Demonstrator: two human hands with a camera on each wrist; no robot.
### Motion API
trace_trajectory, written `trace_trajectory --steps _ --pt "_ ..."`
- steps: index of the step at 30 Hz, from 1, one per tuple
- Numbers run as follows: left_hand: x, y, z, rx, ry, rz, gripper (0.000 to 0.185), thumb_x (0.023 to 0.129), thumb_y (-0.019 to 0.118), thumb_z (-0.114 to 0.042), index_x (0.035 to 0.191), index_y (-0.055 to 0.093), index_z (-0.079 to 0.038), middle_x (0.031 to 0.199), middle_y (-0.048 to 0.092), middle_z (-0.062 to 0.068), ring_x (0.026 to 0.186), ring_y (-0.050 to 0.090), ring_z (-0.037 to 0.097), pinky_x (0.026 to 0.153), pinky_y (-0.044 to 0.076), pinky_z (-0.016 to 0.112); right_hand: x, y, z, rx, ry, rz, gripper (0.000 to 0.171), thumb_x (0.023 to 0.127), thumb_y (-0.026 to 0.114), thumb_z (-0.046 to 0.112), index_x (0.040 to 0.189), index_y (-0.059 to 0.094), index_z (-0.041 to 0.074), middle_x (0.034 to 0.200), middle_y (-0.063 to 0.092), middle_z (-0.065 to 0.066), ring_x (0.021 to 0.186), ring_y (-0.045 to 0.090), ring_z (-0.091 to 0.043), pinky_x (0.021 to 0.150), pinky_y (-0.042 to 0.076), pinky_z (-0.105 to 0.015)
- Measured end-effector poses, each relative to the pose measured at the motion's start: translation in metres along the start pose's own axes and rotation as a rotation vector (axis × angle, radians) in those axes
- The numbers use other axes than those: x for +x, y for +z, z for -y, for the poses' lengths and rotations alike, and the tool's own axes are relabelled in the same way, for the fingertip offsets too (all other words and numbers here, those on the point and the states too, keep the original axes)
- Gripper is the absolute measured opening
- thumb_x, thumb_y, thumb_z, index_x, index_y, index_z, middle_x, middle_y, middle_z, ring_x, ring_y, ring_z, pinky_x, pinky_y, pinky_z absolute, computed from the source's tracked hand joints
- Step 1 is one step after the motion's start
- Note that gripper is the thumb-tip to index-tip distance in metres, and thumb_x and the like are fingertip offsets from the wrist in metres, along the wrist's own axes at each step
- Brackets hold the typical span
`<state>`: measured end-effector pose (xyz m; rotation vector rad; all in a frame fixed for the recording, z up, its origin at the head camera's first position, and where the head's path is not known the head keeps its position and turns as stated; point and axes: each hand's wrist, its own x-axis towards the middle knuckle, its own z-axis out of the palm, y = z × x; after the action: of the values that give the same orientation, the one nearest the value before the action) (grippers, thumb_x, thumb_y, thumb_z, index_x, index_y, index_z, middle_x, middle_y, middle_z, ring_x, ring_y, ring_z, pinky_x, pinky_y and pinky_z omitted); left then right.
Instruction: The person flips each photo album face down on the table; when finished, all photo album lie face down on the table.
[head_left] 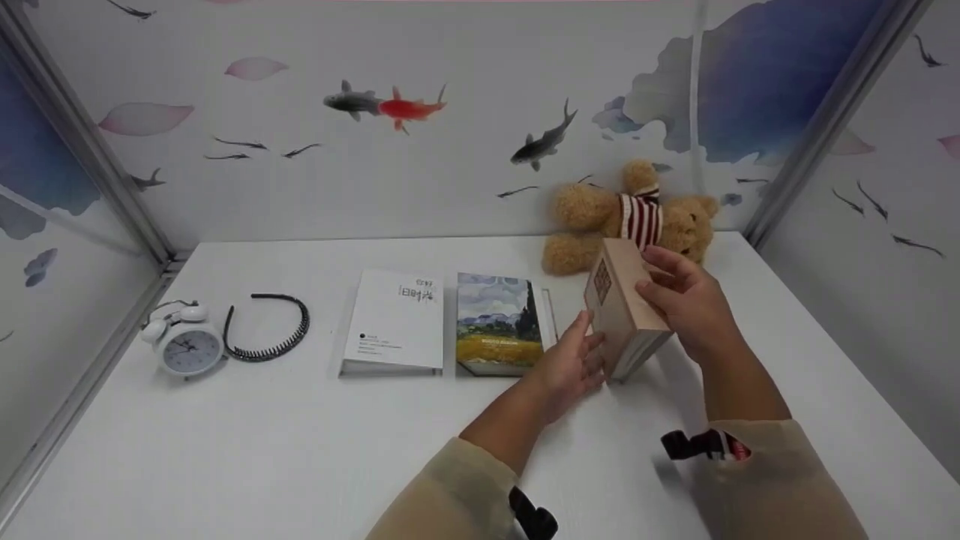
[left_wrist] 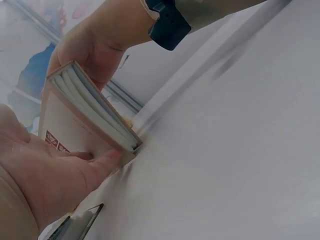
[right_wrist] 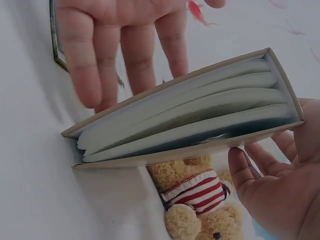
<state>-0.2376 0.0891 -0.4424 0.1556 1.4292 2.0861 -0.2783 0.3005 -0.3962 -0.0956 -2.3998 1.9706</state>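
On the white tabletop (head_left: pixel 300 450), going left to right, a white alarm clock (head_left: pixel 187 346) is sitting far to the left of the tan book (head_left: pixel 622 315). Next to the clock a black hairband (head_left: pixel 270 330) is lying. Then a white book (head_left: pixel 394 322) and a book with a painted field on it (head_left: pixel 499 324) are lying flat, side by side, just left of the tan book.

The tan book is standing tilted on one edge, not flat like the other two. The left hand (head_left: pixel 574 364) is touching its left cover with straight fingers, so that grip is wide open. The right hand (head_left: pixel 686 300) is curling its fingers over the top and far side, so that grip is holding the book. It looks like two books are already laid down, and this third one is not yet resting in a spot.

Behind the tan book, a teddy bear (head_left: pixel 630 214) in a striped shirt is lying by the wall. The walls are showing painted fish (head_left: pixel 390 105) and pink petals.
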Motion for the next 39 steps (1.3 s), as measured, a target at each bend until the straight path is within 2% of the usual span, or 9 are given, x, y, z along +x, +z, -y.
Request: trace_trajectory --steps 3,7,15,19,25,30,33,36,39 --pt "0.0 0.001 0.003 0.024 -0.039 0.011 0.076 0.112 0.028 -0.066 0.174 0.016 -0.024 0.179 0.024 0.017 0.167 0.023 0.038 0.136 0.025 0.055 0.001 -0.006 -0.003 -0.035 -0.005 -0.033 0.06 0.105 0.071 0.021 0.161 0.05 0.022 0.153 0.053 -0.003 0.133 0.054 -0.013 0.094 0.058 -0.014" --pt "0.001 0.002 0.005 0.044 -0.041 0.022 0.082 0.111 0.028 -0.067 0.174 0.01 -0.019 0.179 0.018 0.02 0.169 0.016 0.038 0.137 0.019 0.053 0.003 -0.014 -0.007 -0.062 0.018 -0.056 0.055 0.107 0.067 0.023 0.16 0.051 0.019 0.156 0.053 -0.002 0.136 0.054 -0.011 0.095 0.055 -0.011" --pt "0.004 0.002 0.007 0.08 -0.032 0.025 0.082 0.111 0.026 -0.065 0.174 0.007 -0.015 0.181 0.01 0.018 0.17 0.007 0.036 0.138 0.015 0.053 0.01 -0.025 -0.024 -0.106 0.063 -0.061 0.067 0.104 0.072 0.04 0.163 0.048 0.019 0.162 0.051 -0.003 0.132 0.052 -0.003 0.096 0.051 -0.009" --pt "0.005 0.001 0.008 0.112 -0.007 0.027 0.081 0.112 0.022 -0.064 0.174 0.004 -0.016 0.182 0.006 0.015 0.171 0.002 0.032 0.138 0.013 0.054 0.013 -0.028 -0.032 -0.115 0.091 -0.048 0.07 0.103 0.073 0.04 0.164 0.045 0.021 0.166 0.048 -0.004 0.135 0.051 -0.005 0.095 0.051 -0.01" --pt "0.004 0.001 0.008 0.16 0.023 -0.006 0.076 0.113 0.019 -0.06 0.174 0.003 -0.017 0.183 0.0 0.008 0.171 -0.001 0.029 0.138 0.012 0.054 0.016 -0.032 -0.043 -0.137 0.149 -0.043 0.074 0.101 0.076 0.04 0.165 0.044 0.022 0.168 0.046 -0.005 0.141 0.05 -0.011 0.095 0.051 -0.01" --pt "0.003 0.002 0.008 0.24 0.047 -0.02 0.074 0.113 0.015 -0.058 0.174 0.005 -0.017 0.184 -0.003 0.004 0.17 -0.009 0.026 0.139 0.003 0.052 0.019 -0.037 -0.052 -0.158 0.221 -0.034 0.076 0.101 0.076 0.038 0.167 0.04 0.024 0.172 0.042 -0.004 0.149 0.048 -0.017 0.096 0.05 -0.014" --pt "0.003 0.001 0.008 0.255 0.055 -0.029 0.073 0.113 0.015 -0.057 0.174 0.006 -0.018 0.184 -0.002 0.003 0.17 -0.01 0.025 0.139 -0.001 0.051 0.02 -0.039 -0.056 -0.155 0.261 -0.022 0.078 0.102 0.074 0.037 0.169 0.036 0.025 0.175 0.038 -0.003 0.155 0.043 -0.02 0.103 0.049 -0.019" --pt "0.003 0.001 0.007 0.259 0.056 -0.032 0.073 0.113 0.015 -0.057 0.174 0.007 -0.018 0.184 -0.002 0.002 0.17 -0.01 0.025 0.139 -0.001 0.05 0.022 -0.04 -0.057 -0.154 0.286 -0.008 0.079 0.103 0.073 0.037 0.17 0.032 0.024 0.177 0.034 -0.001 0.16 0.038 -0.023 0.116 0.047 -0.03" --pt "0.002 0.0 0.007 0.264 0.056 -0.034 0.074 0.113 0.016 -0.058 0.174 0.007 -0.018 0.184 -0.001 0.002 0.17 -0.009 0.024 0.139 0.0 0.05 0.023 -0.041 -0.059 -0.162 0.305 -0.002 0.079 0.104 0.073 0.034 0.17 0.032 0.024 0.177 0.033 -0.002 0.164 0.031 -0.024 0.13 0.037 -0.043"
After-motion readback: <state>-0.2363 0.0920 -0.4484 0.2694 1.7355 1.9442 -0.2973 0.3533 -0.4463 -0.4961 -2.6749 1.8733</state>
